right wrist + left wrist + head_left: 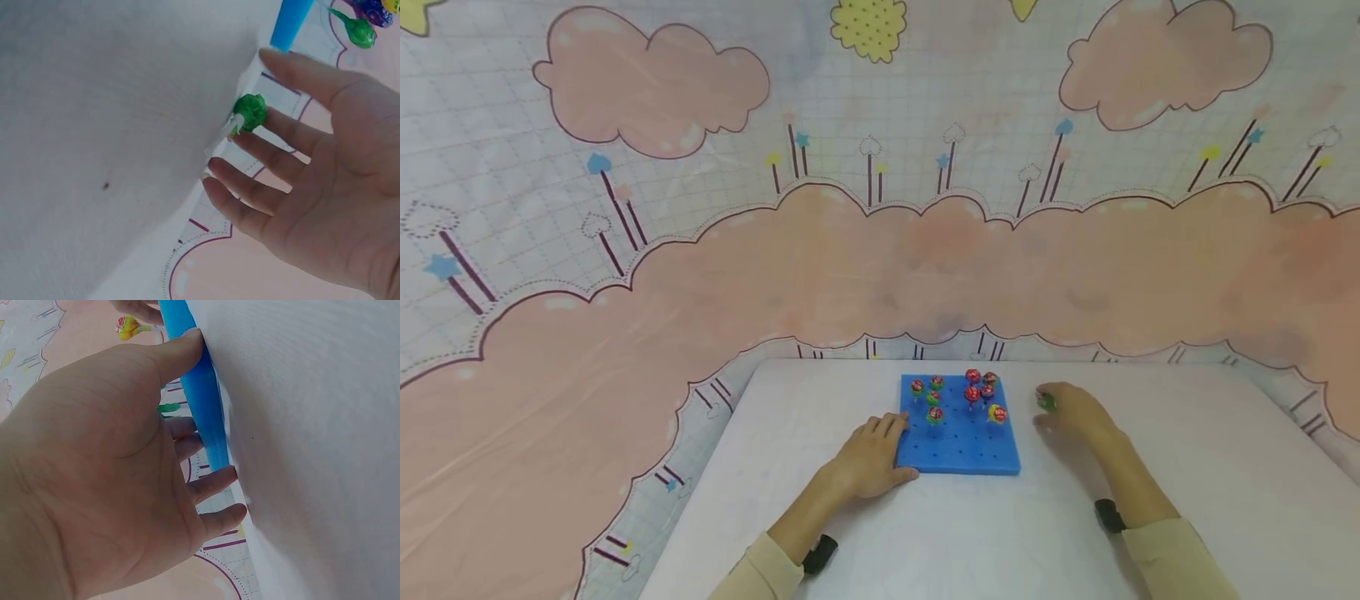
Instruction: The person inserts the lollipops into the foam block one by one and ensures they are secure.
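Observation:
A blue board [958, 458] with rows of small holes lies on the table, several wrapped lollipops standing upright in it. At its left edge and near corner rests my left hand [872, 458], thumb at the front side and fingers spread along the left side. In the left wrist view, the thumb touches the blue edge and two fingertips reach the white surface. My right hand [1070, 410] is right of the board, fingers loosely bent around a green-wrapped lollipop [251, 112]. In the right wrist view, its index and middle fingertips are right at the wrapper, while the thumb stays apart.
Green-and-red lollipops [934, 415] stand in the board's left part; red, purple and yellow ones [997, 414] fill its back right. The white table [820, 392] meets a cloud-patterned backdrop [880, 275] behind. A black band [1109, 516] is on the right wrist.

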`<state>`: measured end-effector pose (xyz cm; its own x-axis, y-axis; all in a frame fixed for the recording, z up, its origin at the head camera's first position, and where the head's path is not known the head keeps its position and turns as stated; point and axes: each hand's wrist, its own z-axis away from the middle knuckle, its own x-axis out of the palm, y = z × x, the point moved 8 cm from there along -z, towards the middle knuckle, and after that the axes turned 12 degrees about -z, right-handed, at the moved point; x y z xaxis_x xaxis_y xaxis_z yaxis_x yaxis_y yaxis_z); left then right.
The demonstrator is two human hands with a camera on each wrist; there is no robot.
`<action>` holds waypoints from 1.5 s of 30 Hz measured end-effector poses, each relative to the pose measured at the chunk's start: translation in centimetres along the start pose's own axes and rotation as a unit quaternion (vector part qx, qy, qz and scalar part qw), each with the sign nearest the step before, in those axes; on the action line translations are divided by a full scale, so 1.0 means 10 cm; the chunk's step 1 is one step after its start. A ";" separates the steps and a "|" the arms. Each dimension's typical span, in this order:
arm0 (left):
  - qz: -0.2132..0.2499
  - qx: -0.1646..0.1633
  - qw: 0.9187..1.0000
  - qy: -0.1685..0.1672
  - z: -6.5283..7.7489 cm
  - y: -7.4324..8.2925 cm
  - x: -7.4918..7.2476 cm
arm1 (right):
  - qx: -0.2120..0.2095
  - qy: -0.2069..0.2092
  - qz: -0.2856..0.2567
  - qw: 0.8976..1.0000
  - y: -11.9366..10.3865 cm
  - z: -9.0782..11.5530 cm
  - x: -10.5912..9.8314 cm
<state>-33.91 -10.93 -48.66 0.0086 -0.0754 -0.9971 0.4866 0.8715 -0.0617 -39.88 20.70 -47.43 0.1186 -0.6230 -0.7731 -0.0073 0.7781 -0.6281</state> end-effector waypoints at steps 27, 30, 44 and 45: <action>0.013 0.010 1.000 0.004 -0.01 -0.02 -0.01 | -0.071 0.076 -0.028 0.994 -0.28 0.04 -0.31; 0.015 0.010 1.000 0.005 0.00 -0.01 -0.02 | -0.093 0.091 -0.039 0.991 -0.41 0.09 -0.38; 0.017 0.013 1.000 0.006 0.02 0.00 -0.05 | -0.129 0.118 -0.082 0.981 -0.90 0.35 -0.51; 0.017 0.013 1.000 0.006 0.02 0.00 -0.05 | -0.132 0.119 -0.086 0.980 -0.93 0.36 -0.50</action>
<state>-33.77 -10.98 -48.17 0.0159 -0.0400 -0.9991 0.5088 0.8605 -0.0263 -36.88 16.85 -37.35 -0.0940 -0.7688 -0.6325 -0.2673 0.6315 -0.7279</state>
